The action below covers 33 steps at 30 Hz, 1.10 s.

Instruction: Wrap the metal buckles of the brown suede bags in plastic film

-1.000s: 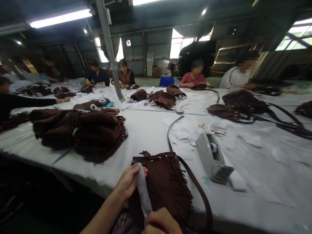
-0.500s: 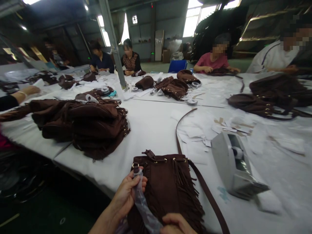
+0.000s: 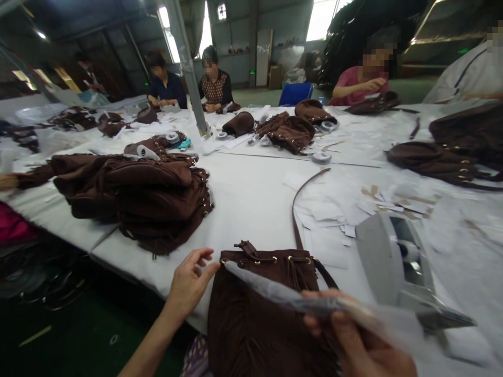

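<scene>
Brown drawstring bag (image 3: pixel 261 324) lies at the near edge of the white-covered table (image 3: pixel 247 193) in the head view. The left hand (image 3: pixel 192 283), fingers loosely curled and apart, has its thumb at the bag's upper left corner. From there a translucent plastic-wrapped strap (image 3: pixel 267 287) stretches to the right hand (image 3: pixel 353 337), gripped between thumb and fingers. A grey tape dispenser (image 3: pixel 375 262) stands to the right.

Wall (image 3: pixel 239 68): grey, dim;
Windows (image 3: pixel 322 18): glaring white;
Lamp (image 3: pixel 41 35): small, lit, upper left;
Floor (image 3: pixel 78 340): green, dark at lower left;
Table (image 3: pixel 243 193): long, white-covered;
Post (image 3: pixel 184 63): grey, slanting in view;
Chair (image 3: pixel 295 94): blue, beyond the table
</scene>
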Tool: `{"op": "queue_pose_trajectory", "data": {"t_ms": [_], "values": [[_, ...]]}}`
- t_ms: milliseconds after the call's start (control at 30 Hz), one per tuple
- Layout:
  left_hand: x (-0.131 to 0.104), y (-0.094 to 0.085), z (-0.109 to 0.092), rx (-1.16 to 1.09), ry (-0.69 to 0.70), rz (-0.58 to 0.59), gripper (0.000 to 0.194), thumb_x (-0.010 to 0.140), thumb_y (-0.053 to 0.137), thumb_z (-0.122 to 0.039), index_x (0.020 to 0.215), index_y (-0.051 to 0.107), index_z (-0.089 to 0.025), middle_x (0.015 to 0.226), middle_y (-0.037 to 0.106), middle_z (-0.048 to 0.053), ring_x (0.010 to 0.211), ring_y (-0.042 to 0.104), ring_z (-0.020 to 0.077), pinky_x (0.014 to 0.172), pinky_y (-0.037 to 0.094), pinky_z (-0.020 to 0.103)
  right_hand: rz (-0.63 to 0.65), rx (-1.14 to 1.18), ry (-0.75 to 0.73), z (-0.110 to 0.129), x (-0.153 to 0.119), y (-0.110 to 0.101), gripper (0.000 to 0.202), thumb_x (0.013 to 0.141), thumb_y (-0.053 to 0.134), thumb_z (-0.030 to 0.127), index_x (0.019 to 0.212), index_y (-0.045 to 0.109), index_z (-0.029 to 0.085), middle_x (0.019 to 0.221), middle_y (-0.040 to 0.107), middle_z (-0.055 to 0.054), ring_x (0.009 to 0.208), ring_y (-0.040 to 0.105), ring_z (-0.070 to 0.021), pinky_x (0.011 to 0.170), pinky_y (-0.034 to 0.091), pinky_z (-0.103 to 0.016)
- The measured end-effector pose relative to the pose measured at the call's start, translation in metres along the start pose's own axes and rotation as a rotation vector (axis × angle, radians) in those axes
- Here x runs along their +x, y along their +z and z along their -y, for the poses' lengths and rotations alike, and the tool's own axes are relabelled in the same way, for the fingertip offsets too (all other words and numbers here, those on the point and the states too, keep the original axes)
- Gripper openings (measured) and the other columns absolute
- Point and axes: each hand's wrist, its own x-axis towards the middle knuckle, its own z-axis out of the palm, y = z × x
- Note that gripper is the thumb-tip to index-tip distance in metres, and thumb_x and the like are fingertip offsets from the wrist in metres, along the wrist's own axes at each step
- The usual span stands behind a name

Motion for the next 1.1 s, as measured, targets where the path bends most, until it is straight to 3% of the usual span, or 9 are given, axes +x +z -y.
{"op": "queue_pose_trajectory", "data": {"t_ms": [67, 167, 400, 567, 667, 733, 833, 967, 1100], "values": [[0.015, 0.0, 0.001, 0.05, 0.135, 0.122, 0.041, 0.065, 0.076, -0.032, 0.104, 0.068, -0.022, 0.107, 0.065, 0.007, 0.096, 0.058, 0.0239, 0.08, 0.046, 0.03, -0.073, 0.135, -0.018, 0.016, 0.036, 0.001, 0.026, 0.075, 0.07, 0.042, 0.091, 0.069, 0.022, 0.081, 0.073, -0.007, 0.062, 0.069, -0.0189, 0.059, 0.062, -0.028], [0.029, 0.008, 0.007, -0.084, 0.08, 0.372, 0.038, 0.071, 0.069, -0.028, 0.108, 0.066, -0.02, 0.099, 0.068, 0.006, 0.086, 0.06, 0.021, 0.079, 0.045, 0.029, -0.109, 0.243, -0.038, 0.036, 0.084, 0.015, 0.026, 0.071, 0.075, 0.041, 0.08, 0.068, 0.017, 0.069, 0.07, -0.003, 0.057, 0.068, -0.0146, 0.055, 0.06, -0.023], [0.034, 0.013, 0.013, -0.197, -0.051, 0.546, 0.027, 0.079, 0.061, -0.034, 0.098, 0.07, -0.017, 0.077, 0.066, 0.002, 0.069, 0.056, 0.0163, 0.066, 0.043, 0.025, -0.067, 0.299, -0.003, 0.038, 0.154, 0.047, 0.029, 0.069, 0.077, 0.037, 0.071, 0.064, 0.011, 0.057, 0.066, -0.001, 0.051, 0.067, -0.0121, 0.046, 0.055, -0.016], [0.024, 0.018, 0.007, -0.303, -0.058, 0.602, 0.029, 0.079, 0.061, -0.031, 0.105, 0.064, -0.019, 0.1, 0.065, 0.005, 0.096, 0.057, 0.0212, 0.085, 0.043, 0.029, -0.127, 0.298, 0.022, 0.022, 0.175, 0.057, 0.023, 0.075, 0.074, 0.03, 0.071, 0.062, 0.011, 0.056, 0.064, 0.001, 0.052, 0.068, -0.0121, 0.045, 0.055, -0.015], [0.015, 0.03, 0.008, -0.281, -0.067, 0.618, 0.043, 0.072, 0.068, -0.023, 0.113, 0.054, -0.021, 0.1, 0.064, 0.004, 0.09, 0.059, 0.0197, 0.078, 0.046, 0.027, -0.142, 0.298, 0.034, 0.014, 0.179, 0.061, 0.022, 0.076, 0.072, 0.029, 0.071, 0.061, 0.011, 0.055, 0.063, 0.002, 0.052, 0.068, -0.0118, 0.045, 0.054, -0.014], [0.015, 0.038, 0.007, -0.195, 0.012, 0.551, 0.034, 0.071, 0.066, -0.017, 0.104, 0.055, -0.019, 0.09, 0.064, 0.001, 0.081, 0.059, 0.0168, 0.073, 0.045, 0.024, -0.135, 0.298, 0.039, 0.01, 0.181, 0.063, 0.022, 0.077, 0.072, 0.029, 0.07, 0.061, 0.011, 0.055, 0.063, 0.002, 0.052, 0.068, -0.0119, 0.045, 0.054, -0.014], [0.029, 0.043, -0.001, -0.247, 0.034, 0.475, 0.019, 0.074, 0.06, -0.016, 0.092, 0.054, -0.018, 0.076, 0.061, -0.002, 0.07, 0.056, 0.0133, 0.065, 0.043, 0.021, -0.144, 0.318, 0.017, 0.011, 0.191, 0.067, 0.02, 0.078, 0.07, 0.028, 0.071, 0.061, 0.012, 0.055, 0.062, 0.003, 0.054, 0.068, -0.0121, 0.046, 0.055, -0.015], [0.06, 0.038, -0.011, -0.38, -0.05, 0.543, 0.032, 0.072, 0.069, -0.024, 0.099, 0.052, -0.018, 0.084, 0.064, 0.0, 0.074, 0.059, 0.0137, 0.068, 0.045, 0.022, -0.224, 0.341, -0.031, 0.012, 0.211, 0.071, 0.02, 0.078, 0.069, 0.03, 0.073, 0.061, 0.012, 0.054, 0.062, 0.003, 0.052, 0.068, -0.0118, 0.043, 0.054, -0.015], [0.07, 0.045, 0.004, -0.32, -0.088, 0.552, 0.033, 0.076, 0.067, -0.037, 0.1, 0.055, -0.017, 0.086, 0.064, 0.002, 0.077, 0.059, 0.0156, 0.071, 0.045, 0.023, -0.279, 0.348, 0.014, -0.012, 0.22, 0.072, 0.024, 0.075, 0.071, 0.033, 0.069, 0.06, 0.013, 0.051, 0.062, 0.003, 0.05, 0.067, -0.0121, 0.042, 0.053, -0.015]]}}
